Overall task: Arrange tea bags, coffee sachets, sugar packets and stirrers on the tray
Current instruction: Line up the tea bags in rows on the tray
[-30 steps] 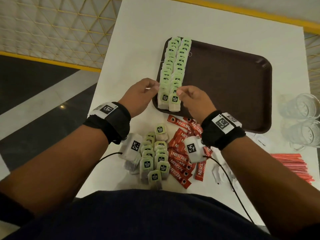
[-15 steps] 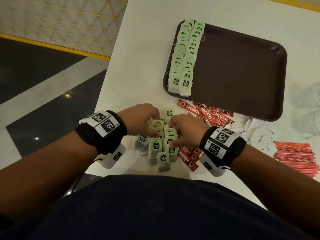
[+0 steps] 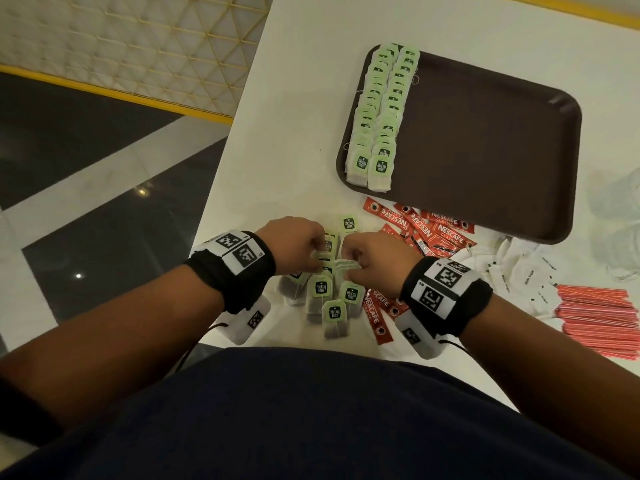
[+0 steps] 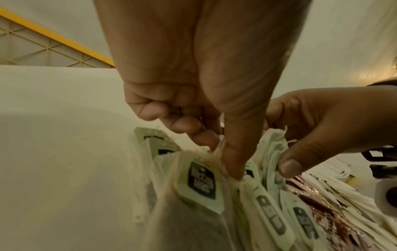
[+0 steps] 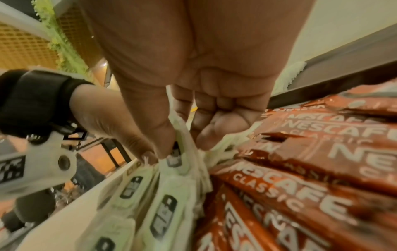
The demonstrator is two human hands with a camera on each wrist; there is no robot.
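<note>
A brown tray [image 3: 485, 150] holds two overlapping rows of green-tagged tea bags [image 3: 379, 109] along its left side. Loose tea bags [image 3: 334, 311] lie in a pile near the table's front edge. My left hand [image 3: 298, 240] and right hand [image 3: 374, 261] meet over that pile. In the left wrist view, my left hand [image 4: 221, 152] pinches the top of a tea bag [image 4: 199, 183] between thumb and fingers. In the right wrist view, my right hand [image 5: 182, 135] pinches another tea bag [image 5: 178, 156]. Red coffee sachets [image 3: 429, 230] lie right of the pile.
White sugar packets [image 3: 519, 275] are scattered right of the sachets, and a bundle of red stirrers [image 3: 599, 320] lies at the far right. Clear glasses [image 3: 620, 202] stand past the tray's right edge. The table's left edge [image 3: 221, 188] drops to the floor.
Both hands have come back from the tea bag rows on the tray to the loose pile near the front edge. Each has taken hold of a tea bag there.
</note>
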